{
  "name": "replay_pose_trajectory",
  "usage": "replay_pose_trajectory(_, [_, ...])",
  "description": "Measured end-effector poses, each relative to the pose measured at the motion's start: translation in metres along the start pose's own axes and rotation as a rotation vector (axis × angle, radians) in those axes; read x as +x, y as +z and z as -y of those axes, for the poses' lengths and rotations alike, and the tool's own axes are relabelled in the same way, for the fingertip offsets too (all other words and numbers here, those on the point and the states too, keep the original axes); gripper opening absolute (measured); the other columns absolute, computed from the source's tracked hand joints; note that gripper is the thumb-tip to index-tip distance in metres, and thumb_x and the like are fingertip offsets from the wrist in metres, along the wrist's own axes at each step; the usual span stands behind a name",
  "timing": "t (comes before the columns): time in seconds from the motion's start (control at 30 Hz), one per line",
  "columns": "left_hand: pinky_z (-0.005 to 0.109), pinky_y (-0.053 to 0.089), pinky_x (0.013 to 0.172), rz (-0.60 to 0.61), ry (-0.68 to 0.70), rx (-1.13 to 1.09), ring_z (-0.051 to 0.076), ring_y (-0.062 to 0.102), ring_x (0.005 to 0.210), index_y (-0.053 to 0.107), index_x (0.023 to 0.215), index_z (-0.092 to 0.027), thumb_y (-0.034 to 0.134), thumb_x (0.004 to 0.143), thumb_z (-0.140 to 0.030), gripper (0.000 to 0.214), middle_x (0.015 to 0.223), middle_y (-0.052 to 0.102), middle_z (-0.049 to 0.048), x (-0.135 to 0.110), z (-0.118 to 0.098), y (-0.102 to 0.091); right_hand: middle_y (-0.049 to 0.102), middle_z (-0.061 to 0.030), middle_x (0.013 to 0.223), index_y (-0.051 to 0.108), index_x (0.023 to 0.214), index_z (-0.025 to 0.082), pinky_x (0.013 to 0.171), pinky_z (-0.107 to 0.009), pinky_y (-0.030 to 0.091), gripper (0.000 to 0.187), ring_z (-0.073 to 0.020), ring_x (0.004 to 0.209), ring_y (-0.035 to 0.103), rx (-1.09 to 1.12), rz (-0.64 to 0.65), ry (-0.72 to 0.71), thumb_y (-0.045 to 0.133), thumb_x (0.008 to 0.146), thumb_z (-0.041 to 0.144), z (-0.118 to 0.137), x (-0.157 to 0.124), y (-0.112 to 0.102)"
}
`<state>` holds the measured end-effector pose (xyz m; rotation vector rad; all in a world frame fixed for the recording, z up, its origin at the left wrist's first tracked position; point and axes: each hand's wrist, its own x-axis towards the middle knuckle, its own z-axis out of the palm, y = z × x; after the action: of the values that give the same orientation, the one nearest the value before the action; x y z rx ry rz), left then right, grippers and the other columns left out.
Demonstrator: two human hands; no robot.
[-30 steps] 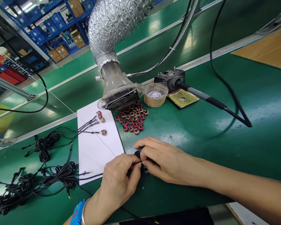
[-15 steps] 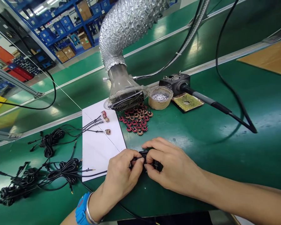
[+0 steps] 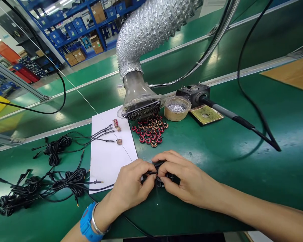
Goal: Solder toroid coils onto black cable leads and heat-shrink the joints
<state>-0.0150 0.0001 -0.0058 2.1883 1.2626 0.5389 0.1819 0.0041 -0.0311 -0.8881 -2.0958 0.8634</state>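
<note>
Your left hand and right hand meet at the near edge of the green worktop, just in front of the white paper sheet. Between them sits a black cable bundle, mostly hidden under your right fingers; only dark slivers of it show below the thumb and at the knuckles, so its shape is hard to make out. Your right grip is closed over that bundle. Your left grip is pinched tight on a thin black lead that runs into the bundle; the lead's tip is too small to read.

A blue wristband circles your left wrist, and your right forearm is cut off by the frame's right edge.

On the paper lie three small wound coils with black wires; those wires trail left to a loose cable coil. More tangled black cables lie nearer you on the left, with one end running off the picture.

Behind your hands, a heap of red and copper ring coils lies partly under the clear extractor hood, whose foil duct rises out of view. Beside it stand a round pot of grey solder dross, a yellowed sponge pad and a soldering iron resting in its black stand; the iron's tip is hidden inside the stand.
</note>
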Motion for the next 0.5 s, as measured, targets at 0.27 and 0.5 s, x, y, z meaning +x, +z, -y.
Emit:
replay_pose_trajectory(0.27, [0.022, 0.047, 0.06, -0.127, 0.147, 0.158, 0.012, 0.06, 0.067, 0.063, 0.092, -0.018, 0.053, 0.089, -0.018, 0.01, 0.077, 0.066, 0.0021, -0.003, 0.007, 0.01, 0.062, -0.0091, 0.099, 0.051, 0.082, 0.018, 0.084, -0.039, 0.051, 0.012, -0.0233, 0.108, 0.054, -0.164, -0.071, 0.026, 0.047, 0.089, 0.009, 0.003, -0.002, 0.005])
replay_pose_trajectory(0.5, [0.021, 0.044, 0.056, -0.132, 0.092, 0.158, 0.011, 0.057, 0.06, 0.062, 0.089, -0.018, 0.054, 0.089, -0.018, 0.008, 0.073, 0.062, 0.0007, -0.006, 0.002, 0.011, 0.063, -0.0081, 0.094, 0.052, 0.075, 0.018, 0.082, -0.039, 0.05, 0.011, -0.0234, 0.101, 0.056, -0.18, -0.159, 0.034, 0.054, 0.081, 0.009, 0.004, -0.004, 0.009])
